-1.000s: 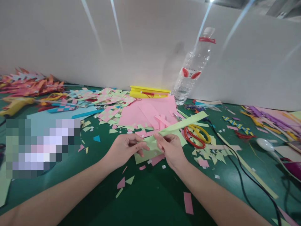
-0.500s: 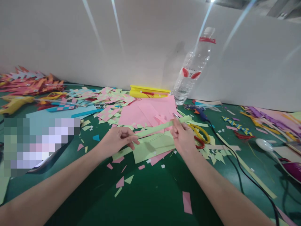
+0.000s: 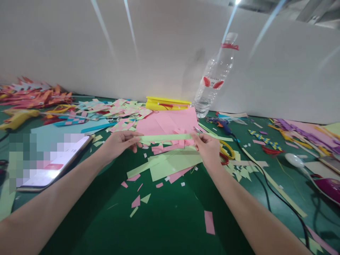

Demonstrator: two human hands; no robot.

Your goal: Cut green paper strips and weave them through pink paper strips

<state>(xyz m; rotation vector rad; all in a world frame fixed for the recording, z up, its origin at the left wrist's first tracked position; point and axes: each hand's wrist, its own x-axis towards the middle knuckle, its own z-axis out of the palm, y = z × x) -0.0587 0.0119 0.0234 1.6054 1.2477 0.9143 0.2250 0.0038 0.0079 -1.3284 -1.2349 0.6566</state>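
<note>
At one o'clock stands a clear bottle (image 3: pixel 217 69). The left hand (image 3: pixel 119 145) and right hand (image 3: pixel 209 148) pinch a pale green strip (image 3: pixel 167 137), located between them; its long axis goes from nine to three o'clock. The bottle's label (image 3: pixel 213 83) carries writing too small for reading.

Nothing can be read: the white label (image 3: pixel 213 83) on the clear bottle (image 3: pixel 218 69) carries small print between two red shapes, too tiny to make out, and the marks on the phone (image 3: pixel 67 157) are faint and partly pixelated.
</note>
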